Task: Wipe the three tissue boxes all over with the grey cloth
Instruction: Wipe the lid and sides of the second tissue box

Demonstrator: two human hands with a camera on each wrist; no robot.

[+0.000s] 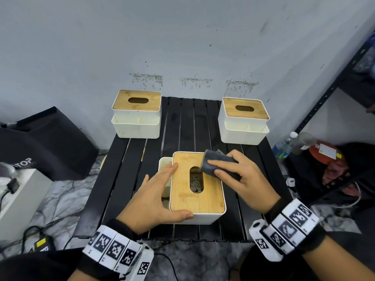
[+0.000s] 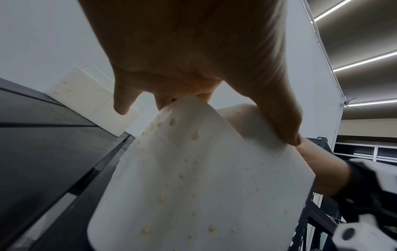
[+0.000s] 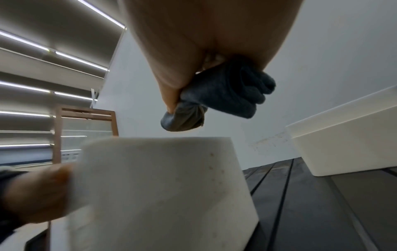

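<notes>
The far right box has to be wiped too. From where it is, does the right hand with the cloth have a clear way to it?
Probably yes. The right hand holds the grey cloth over the near box; only bare black table lies between it and the far right box.

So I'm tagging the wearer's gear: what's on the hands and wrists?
Both the left hand and the right hand are bare, without gloves. Each wrist carries a white band of black-and-white square marker tiles over a black sleeve cuff, with a small white camera unit attached.
</notes>
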